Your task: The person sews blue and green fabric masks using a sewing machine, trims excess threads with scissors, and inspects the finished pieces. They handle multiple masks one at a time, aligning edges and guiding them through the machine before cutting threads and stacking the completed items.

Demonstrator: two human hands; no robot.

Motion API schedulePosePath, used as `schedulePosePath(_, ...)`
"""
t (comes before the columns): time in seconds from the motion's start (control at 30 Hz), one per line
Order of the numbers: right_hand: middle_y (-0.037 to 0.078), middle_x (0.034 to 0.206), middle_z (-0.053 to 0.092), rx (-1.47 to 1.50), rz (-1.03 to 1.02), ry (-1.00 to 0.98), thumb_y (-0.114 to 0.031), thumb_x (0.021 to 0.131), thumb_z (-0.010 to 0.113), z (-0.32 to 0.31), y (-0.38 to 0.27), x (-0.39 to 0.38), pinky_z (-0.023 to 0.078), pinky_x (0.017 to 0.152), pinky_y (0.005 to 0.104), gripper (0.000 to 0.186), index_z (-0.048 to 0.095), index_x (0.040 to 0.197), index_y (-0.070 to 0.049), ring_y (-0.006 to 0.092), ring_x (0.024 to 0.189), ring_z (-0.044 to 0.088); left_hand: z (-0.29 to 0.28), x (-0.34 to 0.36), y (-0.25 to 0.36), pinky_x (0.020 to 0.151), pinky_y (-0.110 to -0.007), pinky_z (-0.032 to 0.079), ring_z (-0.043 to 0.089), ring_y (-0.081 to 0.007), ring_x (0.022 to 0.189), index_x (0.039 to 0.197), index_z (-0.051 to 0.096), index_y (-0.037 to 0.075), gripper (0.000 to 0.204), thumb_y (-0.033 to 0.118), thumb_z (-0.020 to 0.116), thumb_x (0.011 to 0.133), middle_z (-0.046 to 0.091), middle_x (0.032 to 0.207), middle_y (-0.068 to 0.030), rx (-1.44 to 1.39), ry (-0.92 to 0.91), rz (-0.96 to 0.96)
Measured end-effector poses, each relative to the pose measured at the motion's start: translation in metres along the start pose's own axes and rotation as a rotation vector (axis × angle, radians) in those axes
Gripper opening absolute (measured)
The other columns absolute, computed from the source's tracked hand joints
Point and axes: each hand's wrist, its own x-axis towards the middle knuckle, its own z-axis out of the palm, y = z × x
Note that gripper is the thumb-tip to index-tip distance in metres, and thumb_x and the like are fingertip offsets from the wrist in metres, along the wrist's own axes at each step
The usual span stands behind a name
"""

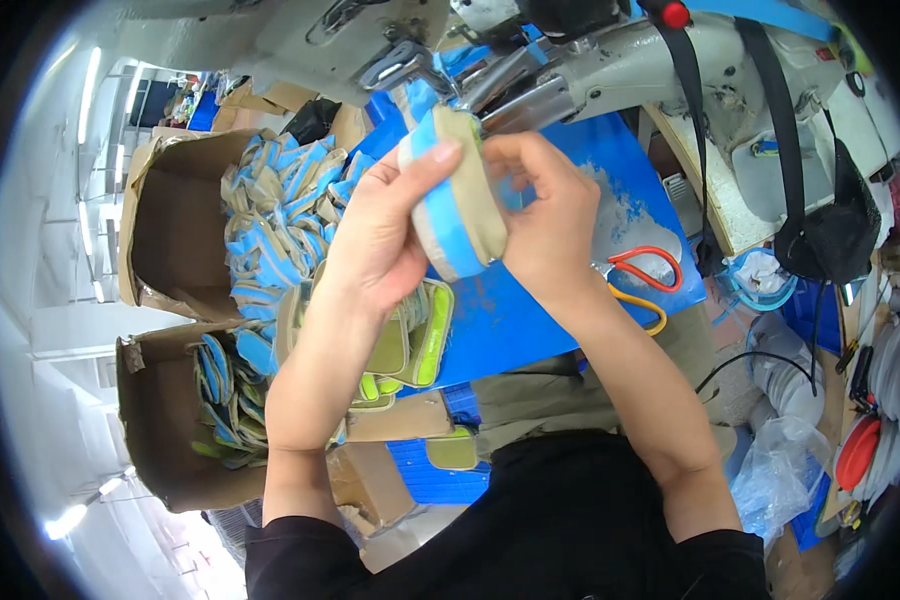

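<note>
Below the sewing machine's head, I hold up a khaki fabric piece (478, 185) with a blue stripe and a pale grey edge. My left hand (380, 235) grips its left side, thumb pressed flat on the front. At its right edge, my right hand (550, 205) has curled fingers closed on the fabric; the fingertips are partly hidden and slightly blurred. Scissors (645, 280) with red and orange handles lie right of my right wrist. Under my left forearm rest several flat khaki pieces with bright green edges (432, 335).
A grey sewing machine (630, 75) spans the top above the blue table (500, 335). At the left stand an upper cardboard box (175, 225) beside a heap of blue-and-khaki pieces (280, 220) and a lower cardboard box (155, 420) holding more pieces. Black straps (780, 130) hang at the right.
</note>
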Motion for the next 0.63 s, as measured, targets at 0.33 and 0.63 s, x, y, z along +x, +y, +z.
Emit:
schedulePosePath(0.33, 0.005, 0.086, 0.069, 0.133, 0.071, -0.068, -0.006, 0.078, 0.085, -0.005, 0.011, -0.002, 0.052, 0.071, 0.0287, 0.029, 0.072, 0.104, -0.005, 0.0147, 0.076, 0.064, 0.008, 0.013, -0.019, 0.079, -0.029, 0.06, 0.072, -0.0115, 0.087, 0.115, 0.069, 0.001, 0.031, 0.005, 0.083, 0.088, 0.077, 0.103, -0.008, 0.197, 0.081, 0.396)
schedulePosePath(0.63, 0.003, 0.091, 0.07, 0.176, 0.084, -0.122, -0.004, 0.081, 0.084, -0.01, 0.007, 0.001, 0.053, 0.074, 0.0281, 0.03, 0.073, 0.109, -0.004, 0.0129, 0.08, 0.064, 0.005, 0.019, -0.018, 0.08, -0.028, 0.061, 0.073, -0.012, 0.086, 0.111, 0.067, 0.001, 0.031, 0.005, 0.086, 0.087, 0.077, 0.101, -0.0084, 0.323, 0.111, 0.495)
